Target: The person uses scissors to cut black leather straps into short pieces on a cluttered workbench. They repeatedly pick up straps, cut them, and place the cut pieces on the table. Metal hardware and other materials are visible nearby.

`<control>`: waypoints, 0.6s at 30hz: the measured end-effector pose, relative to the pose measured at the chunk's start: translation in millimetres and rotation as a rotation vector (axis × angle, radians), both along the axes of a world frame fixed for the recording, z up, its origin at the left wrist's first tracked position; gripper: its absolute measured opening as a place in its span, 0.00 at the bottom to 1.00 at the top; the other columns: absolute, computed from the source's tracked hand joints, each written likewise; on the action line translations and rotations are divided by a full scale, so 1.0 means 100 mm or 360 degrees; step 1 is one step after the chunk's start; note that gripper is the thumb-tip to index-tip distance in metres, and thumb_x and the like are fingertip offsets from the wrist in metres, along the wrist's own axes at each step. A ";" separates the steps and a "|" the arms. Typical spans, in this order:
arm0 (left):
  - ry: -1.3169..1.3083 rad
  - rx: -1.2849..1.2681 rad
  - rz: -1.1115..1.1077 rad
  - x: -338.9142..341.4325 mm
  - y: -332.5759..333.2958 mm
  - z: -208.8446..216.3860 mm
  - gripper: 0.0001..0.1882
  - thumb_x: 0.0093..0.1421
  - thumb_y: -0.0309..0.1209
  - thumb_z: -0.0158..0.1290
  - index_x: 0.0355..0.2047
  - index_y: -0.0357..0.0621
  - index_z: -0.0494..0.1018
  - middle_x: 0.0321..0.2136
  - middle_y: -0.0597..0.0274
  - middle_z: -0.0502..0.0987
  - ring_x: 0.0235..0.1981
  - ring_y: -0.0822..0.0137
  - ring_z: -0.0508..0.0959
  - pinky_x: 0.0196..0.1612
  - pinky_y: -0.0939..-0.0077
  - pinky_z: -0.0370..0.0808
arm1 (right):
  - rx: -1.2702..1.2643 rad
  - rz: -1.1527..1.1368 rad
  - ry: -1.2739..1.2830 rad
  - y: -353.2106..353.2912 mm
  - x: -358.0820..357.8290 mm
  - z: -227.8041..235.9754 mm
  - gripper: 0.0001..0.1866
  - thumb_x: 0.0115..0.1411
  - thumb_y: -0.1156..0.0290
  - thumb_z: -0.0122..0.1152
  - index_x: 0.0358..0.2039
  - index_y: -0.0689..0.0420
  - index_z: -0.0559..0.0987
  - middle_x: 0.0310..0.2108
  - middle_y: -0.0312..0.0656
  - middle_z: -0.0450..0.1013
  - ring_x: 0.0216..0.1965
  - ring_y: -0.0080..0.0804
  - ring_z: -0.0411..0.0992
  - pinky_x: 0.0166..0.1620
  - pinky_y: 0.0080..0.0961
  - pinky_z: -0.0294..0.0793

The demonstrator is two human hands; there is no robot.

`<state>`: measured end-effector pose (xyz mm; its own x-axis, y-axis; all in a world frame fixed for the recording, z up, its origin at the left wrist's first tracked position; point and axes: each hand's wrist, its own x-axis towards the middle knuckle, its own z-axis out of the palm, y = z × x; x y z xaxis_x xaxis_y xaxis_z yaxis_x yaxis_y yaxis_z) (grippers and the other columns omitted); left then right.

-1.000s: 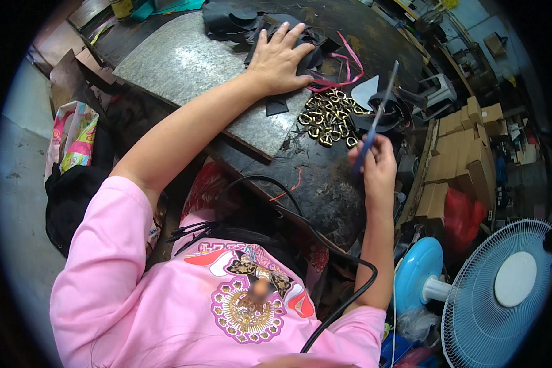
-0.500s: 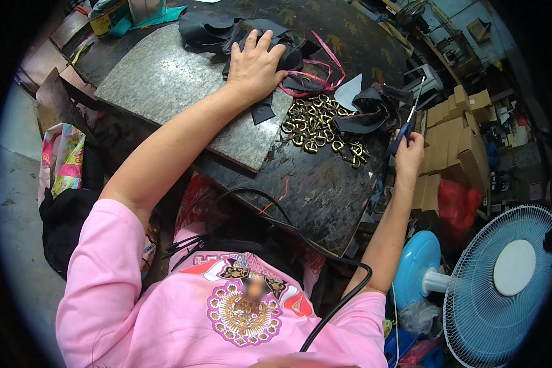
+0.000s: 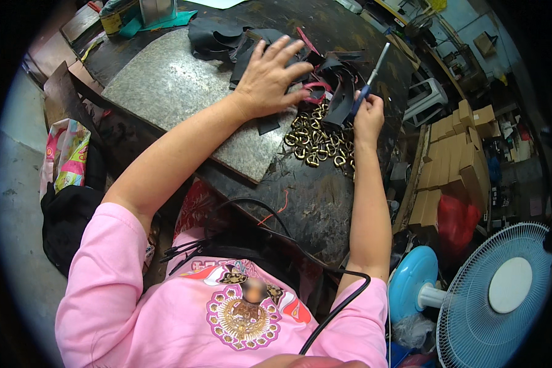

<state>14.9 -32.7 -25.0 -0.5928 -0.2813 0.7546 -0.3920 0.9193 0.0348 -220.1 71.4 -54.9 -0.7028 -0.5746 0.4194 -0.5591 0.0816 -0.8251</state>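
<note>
My right hand [image 3: 369,119] is closed around the blue handle of a pair of scissors [image 3: 363,97], whose slim metal blades point up and away. Just left of it lies a curled dark strip [image 3: 338,107]. With fingers spread, my left hand [image 3: 270,80] rests over a heap of dark fabric-like scraps [image 3: 251,50]; what is under the palm is hidden. Pink strip [image 3: 316,92] shows beside its thumb. A pile of brass-coloured metal rings or clasps [image 3: 313,138] sits between my two hands, nearer to me.
A speckled stone slab [image 3: 159,80] lies on the dark worn table [image 3: 313,208]. Tins [image 3: 156,11] stand at the far left. To the right are stacked cardboard boxes [image 3: 454,153], a white plastic stool [image 3: 424,101] and a fan [image 3: 497,294]. A black cable [image 3: 343,306] crosses near my body.
My right hand, with the scissors, has moved left and away from me. The dark strips from the right now lie against the heap. My left hand has shifted slightly right and spread its fingers.
</note>
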 end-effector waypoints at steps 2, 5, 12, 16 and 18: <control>0.0005 -0.0028 -0.0252 0.01 0.02 0.01 0.22 0.49 0.49 0.56 0.43 0.56 0.74 0.57 0.56 0.61 0.61 0.52 0.56 0.60 0.45 0.51 | -0.0259 0.0170 -0.0047 0.09 0.02 0.05 0.09 0.59 0.73 0.54 0.37 0.63 0.69 0.30 0.43 0.77 0.32 0.25 0.76 0.38 0.20 0.72; -0.0236 0.0046 -0.0185 0.00 0.01 -0.01 0.18 0.47 0.45 0.58 0.37 0.54 0.77 0.57 0.56 0.62 0.61 0.53 0.56 0.60 0.46 0.52 | -0.0360 0.0060 -0.0024 0.24 -0.02 0.15 0.07 0.60 0.76 0.52 0.38 0.64 0.68 0.31 0.43 0.77 0.34 0.25 0.76 0.39 0.19 0.73; 0.0069 0.0069 0.0054 -0.05 -0.13 -0.10 0.09 0.53 0.35 0.53 0.32 0.48 0.76 0.50 0.57 0.70 0.56 0.53 0.63 0.57 0.53 0.58 | -0.0610 -0.0026 -0.0498 0.42 -0.16 0.22 0.15 0.62 0.61 0.53 0.39 0.60 0.66 0.24 0.40 0.75 0.20 0.21 0.71 0.20 0.13 0.62; 0.0199 -0.0008 0.0219 -0.04 -0.18 -0.12 0.10 0.54 0.35 0.52 0.35 0.49 0.76 0.49 0.57 0.71 0.56 0.52 0.63 0.57 0.51 0.58 | -0.0543 -0.0130 -0.0598 0.44 -0.27 0.16 0.18 0.62 0.57 0.51 0.39 0.60 0.66 0.25 0.42 0.75 0.20 0.21 0.71 0.19 0.13 0.61; 0.0195 -0.0009 0.0273 -0.04 -0.17 -0.10 0.12 0.54 0.37 0.52 0.37 0.50 0.76 0.50 0.57 0.70 0.57 0.52 0.62 0.57 0.49 0.57 | -0.0421 -0.0085 -0.0658 0.43 -0.30 0.11 0.19 0.62 0.56 0.51 0.38 0.61 0.66 0.24 0.42 0.76 0.20 0.21 0.71 0.18 0.13 0.60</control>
<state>11.4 -49.4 -35.4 -0.4401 -0.3658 0.8201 -0.5360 0.8397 0.0869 -250.0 114.5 -43.6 -0.8667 -0.4448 0.2258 -0.1814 -0.1408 -0.9733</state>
